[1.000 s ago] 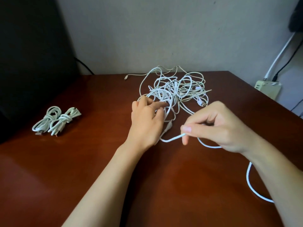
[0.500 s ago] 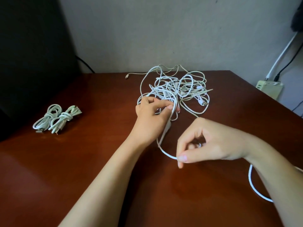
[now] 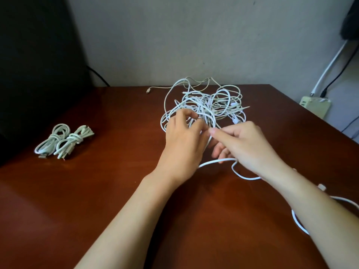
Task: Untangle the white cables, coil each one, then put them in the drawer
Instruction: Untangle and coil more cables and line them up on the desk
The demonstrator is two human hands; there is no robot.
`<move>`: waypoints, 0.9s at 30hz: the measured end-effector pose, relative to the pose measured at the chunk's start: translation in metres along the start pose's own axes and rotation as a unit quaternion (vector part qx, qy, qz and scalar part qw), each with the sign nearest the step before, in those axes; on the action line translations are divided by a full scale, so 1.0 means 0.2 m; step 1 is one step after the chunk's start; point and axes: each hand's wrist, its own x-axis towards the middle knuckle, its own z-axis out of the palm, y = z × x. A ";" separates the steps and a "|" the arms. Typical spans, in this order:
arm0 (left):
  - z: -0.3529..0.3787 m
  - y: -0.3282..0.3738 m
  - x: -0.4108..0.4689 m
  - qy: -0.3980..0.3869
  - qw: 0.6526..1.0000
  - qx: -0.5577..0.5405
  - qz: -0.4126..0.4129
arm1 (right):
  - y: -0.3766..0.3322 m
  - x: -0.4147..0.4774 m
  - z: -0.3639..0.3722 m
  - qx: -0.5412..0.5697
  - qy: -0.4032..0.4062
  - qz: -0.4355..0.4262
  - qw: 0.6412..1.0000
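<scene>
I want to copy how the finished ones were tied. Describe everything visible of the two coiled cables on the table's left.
The two coiled cables are white cords, each wound into a long bundle of loops and cinched round its middle with its own wraps. They lie flat, side by side, seemingly touching, slanted on the red-brown table. A metallic plug sticks out at the left bundle's near end. Nothing else touches them.

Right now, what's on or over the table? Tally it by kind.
Coiled cables: 2
Tangle: 1
Hands: 2, left hand and right hand, both gripping strands of the tangle
Total: 5
</scene>
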 end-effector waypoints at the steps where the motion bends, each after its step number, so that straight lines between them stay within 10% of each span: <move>1: 0.00 -0.01 0.00 0.000 1.000 0.021 0.017 | 0.00 0.00 0.00 0.001 0.003 -0.004 1.000; 11: -0.16 -0.02 0.06 -0.037 0.969 -0.243 -0.032 | 0.09 0.09 -0.11 -0.089 0.231 -0.005 0.969; 20: -0.29 -0.04 0.08 0.099 0.719 -0.674 -0.142 | 0.15 0.12 -0.12 -0.096 0.254 0.051 0.961; 27: -0.27 -0.01 0.07 0.111 0.729 -0.652 -0.177 | 0.16 0.11 -0.11 -0.148 0.251 0.018 0.957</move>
